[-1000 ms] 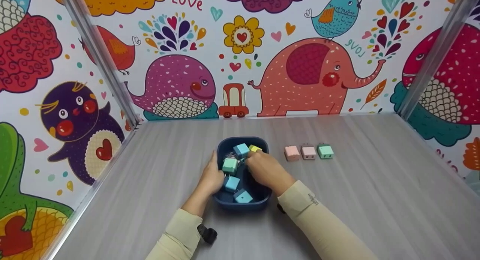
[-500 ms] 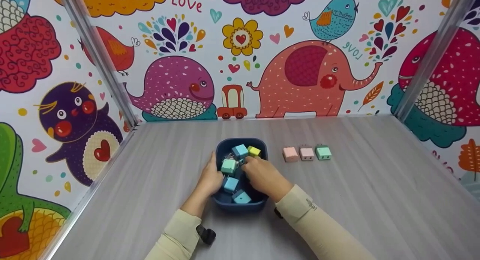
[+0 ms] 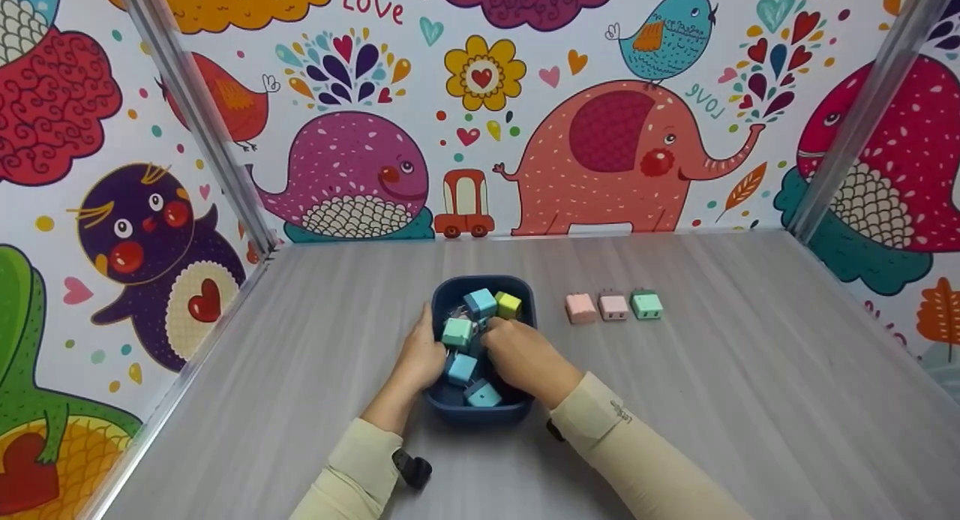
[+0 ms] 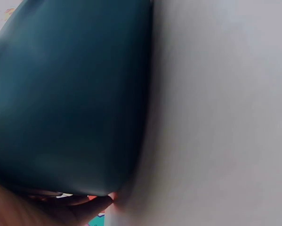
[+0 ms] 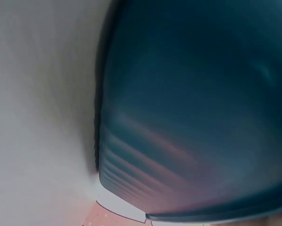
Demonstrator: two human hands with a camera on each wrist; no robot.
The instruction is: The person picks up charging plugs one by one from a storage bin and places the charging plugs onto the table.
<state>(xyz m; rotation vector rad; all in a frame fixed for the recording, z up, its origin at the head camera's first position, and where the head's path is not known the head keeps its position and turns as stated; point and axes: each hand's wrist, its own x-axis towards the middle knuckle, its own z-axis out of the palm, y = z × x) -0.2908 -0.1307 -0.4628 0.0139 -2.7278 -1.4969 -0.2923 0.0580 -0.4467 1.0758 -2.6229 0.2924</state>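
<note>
Left hand (image 3: 420, 360): gripping the left wall, fingers laid along the outside and thumb side over the rim; best to steady lightly, without tipping.
Navy bin (image 3: 480, 414): flat on the table (image 3: 337, 317), beside the left fingers and around the right ones.
Mint adapter (image 3: 457, 332): inside the bin, between left and right fingers, near some bare prongs (image 3: 460, 311); better skirted than nudged.
Lower blue adapter (image 3: 462, 368): inside, left of the right fingers and on the wrist side of them; best left lying.
Upper blue adapter (image 3: 481, 302): inside, just beyond the right fingers; likely to shift if bumped.
Near blue adapter (image 3: 482, 394): inside, farthest back from the right fingertips.
Yellow adapter (image 3: 508, 304): inside, just past the right knuckles; leave room when lifting.
Right hand (image 3: 525, 356): down in the bin, fingertips hidden; cannot tell whether pinching an adapter or only touching. Best to pinch by smooth sides, free any prongs, then raise straight up.
Pink adapter (image 3: 580, 308), pale pink adapter (image 3: 613, 308), green adapter (image 3: 646, 306): outside the bin, right of the right fingers, in a row with small gaps, prongs pointing away; avoid brushing with the hand.
</note>
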